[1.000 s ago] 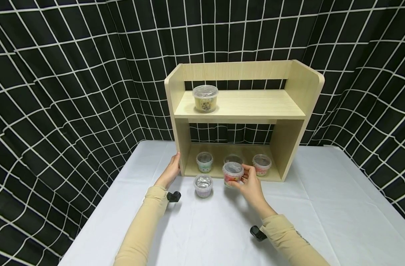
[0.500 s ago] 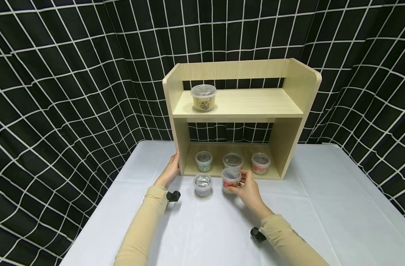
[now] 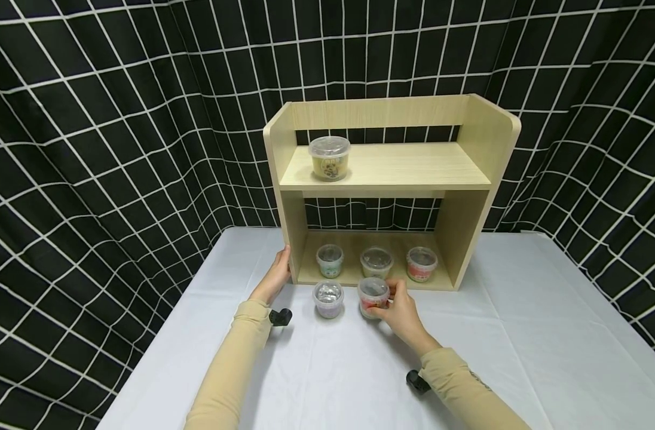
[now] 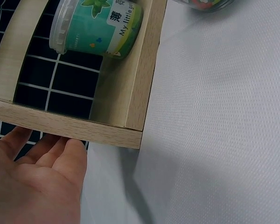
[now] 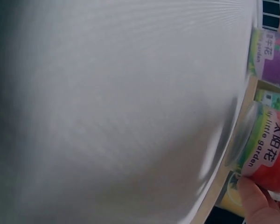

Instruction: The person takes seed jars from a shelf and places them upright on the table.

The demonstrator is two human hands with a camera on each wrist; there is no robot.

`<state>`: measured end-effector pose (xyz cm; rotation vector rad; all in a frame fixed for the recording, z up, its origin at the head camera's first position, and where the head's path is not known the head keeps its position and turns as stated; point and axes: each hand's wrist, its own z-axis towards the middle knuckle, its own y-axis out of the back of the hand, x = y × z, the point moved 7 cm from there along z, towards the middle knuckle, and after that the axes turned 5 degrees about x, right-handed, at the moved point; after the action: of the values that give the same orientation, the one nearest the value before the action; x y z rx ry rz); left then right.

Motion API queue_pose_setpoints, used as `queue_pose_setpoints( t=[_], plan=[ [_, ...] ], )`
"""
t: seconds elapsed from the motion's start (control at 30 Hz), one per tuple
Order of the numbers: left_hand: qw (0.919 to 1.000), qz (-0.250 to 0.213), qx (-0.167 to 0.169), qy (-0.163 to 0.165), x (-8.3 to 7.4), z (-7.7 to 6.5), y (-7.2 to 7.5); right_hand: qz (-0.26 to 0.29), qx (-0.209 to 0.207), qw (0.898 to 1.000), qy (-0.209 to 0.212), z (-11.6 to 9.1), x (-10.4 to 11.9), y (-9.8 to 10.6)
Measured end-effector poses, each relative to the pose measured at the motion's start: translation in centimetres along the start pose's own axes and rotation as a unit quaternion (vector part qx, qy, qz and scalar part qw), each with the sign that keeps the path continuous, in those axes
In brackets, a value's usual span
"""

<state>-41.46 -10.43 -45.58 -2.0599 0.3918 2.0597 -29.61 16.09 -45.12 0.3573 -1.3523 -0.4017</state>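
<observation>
My right hand [image 3: 404, 310] pinches a clear-lidded plastic tub with a red label [image 3: 372, 303] between thumb and fingers, at the table just before the shelf. In the right wrist view its label [image 5: 268, 144] reads "my little garden". Against the outer side of the wooden shelf's left panel [image 3: 285, 209] rest the extended fingers of my left hand [image 3: 274, 279]; the left wrist view shows these fingers [image 4: 67, 161] along the panel. Left of the red-labelled tub stands a purple-labelled tub [image 3: 328, 308] on the table.
On the shelf's lower board stand a teal-labelled tub [image 3: 330, 269], a yellowish tub [image 3: 376, 261] and another red-labelled tub [image 3: 421, 273]. A larger yellow tub [image 3: 330, 164] sits on the upper board. White cloth [image 3: 327, 382] covers the table; black gridded curtains [image 3: 112, 149] surround it.
My right hand has brought the red-labelled tub down and toward me, from in front of the yellowish tub to the table beside the purple-labelled one. My left hand stays at the panel.
</observation>
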Motion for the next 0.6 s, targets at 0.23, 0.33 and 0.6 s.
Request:
queue_pose_setpoints(
  t=[0.23,0.33,0.6],
  plan=[
    [1.0,0.007,0.0,0.002,-0.12,-0.06,-0.09,-0.007,0.004,1.0,0.001,-0.02,-0.4,-0.12],
    [1.0,0.003,-0.001,0.004,-0.07,-0.04,-0.07,-0.012,-0.001,1.0,-0.001,0.0,-0.49,-0.12],
    [1.0,0.0,0.0,-0.007,0.05,-0.03,0.02,-0.007,-0.01,1.0,-0.001,0.11,-0.5,-0.24]
  ],
)
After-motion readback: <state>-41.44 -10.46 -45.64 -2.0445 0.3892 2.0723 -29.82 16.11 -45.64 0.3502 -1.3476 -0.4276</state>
